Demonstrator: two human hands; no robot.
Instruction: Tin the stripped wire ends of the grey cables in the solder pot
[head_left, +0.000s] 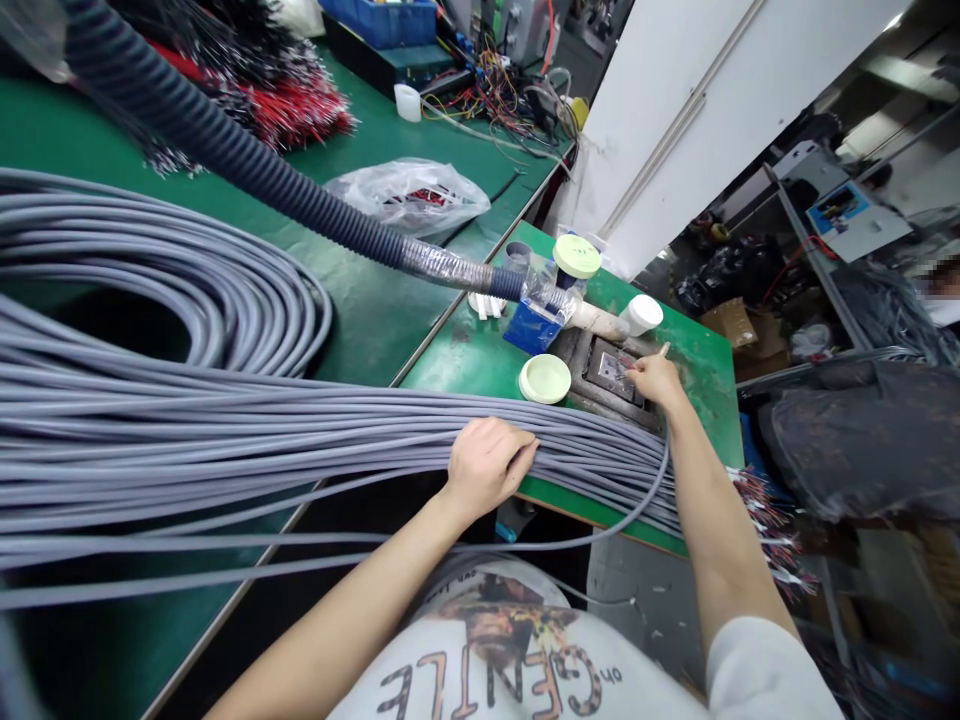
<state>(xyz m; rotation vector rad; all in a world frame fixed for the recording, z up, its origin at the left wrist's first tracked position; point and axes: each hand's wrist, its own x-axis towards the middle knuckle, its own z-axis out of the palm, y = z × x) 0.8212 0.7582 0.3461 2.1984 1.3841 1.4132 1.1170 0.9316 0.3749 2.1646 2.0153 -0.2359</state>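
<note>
My right hand pinches the end of a grey cable over a solder pot with a shiny metal surface. The wire tips are at or just above that surface; contact cannot be made out. From this hand the cable loops down and back to the left. My left hand rests on a thick bundle of grey cables, fingers curled together; what they grip, if anything, is hidden. Stripped, multicoloured wire ends fan out at the bundle's right end.
A ribbed hose crosses above the bench towards the pot. A pale round lid, a white cup and a blue box surround the pot. Coiled cable and a plastic bag lie on the green table.
</note>
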